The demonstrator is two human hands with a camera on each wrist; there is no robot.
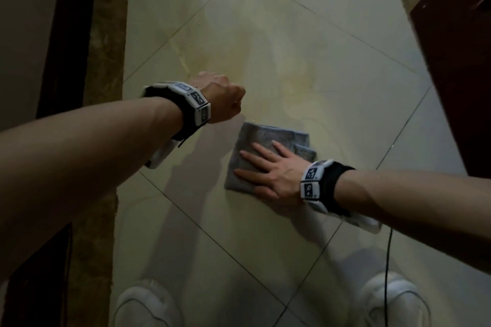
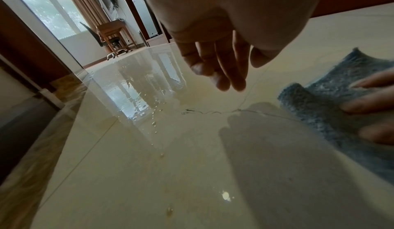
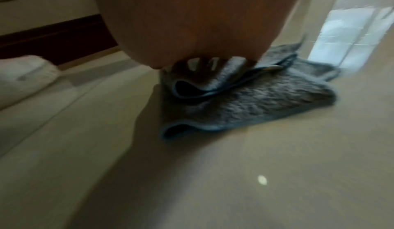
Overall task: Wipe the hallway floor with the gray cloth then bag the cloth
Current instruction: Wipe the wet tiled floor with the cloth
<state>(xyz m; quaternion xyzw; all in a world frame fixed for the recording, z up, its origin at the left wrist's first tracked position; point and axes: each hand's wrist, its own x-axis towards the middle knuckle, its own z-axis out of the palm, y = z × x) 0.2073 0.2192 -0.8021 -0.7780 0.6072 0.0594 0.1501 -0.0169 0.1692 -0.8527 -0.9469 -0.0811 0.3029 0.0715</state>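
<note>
Right hand point(image 1: 276, 172) flat, fingers spread, pressing folded gray cloth point(image 1: 255, 141) onto the floor point(image 1: 332, 61). Left hand point(image 1: 220, 98) hangs loose above tiles, holding nothing. Droplets point(image 2: 153, 123) lie ahead. Best: keep palm pressure even, sweep toward droplets, overlap passes.

2 white shoes point(image 1: 148, 305) below, wooden chair point(image 2: 110, 35) down the hall.

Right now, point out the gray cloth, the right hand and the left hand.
gray cloth point(image 1: 261, 135): head view, bare far part.
right hand point(image 1: 276, 174): head view, back of hand, flat on cloth.
left hand point(image 2: 215, 60): left wrist view, hanging fingers.
</note>
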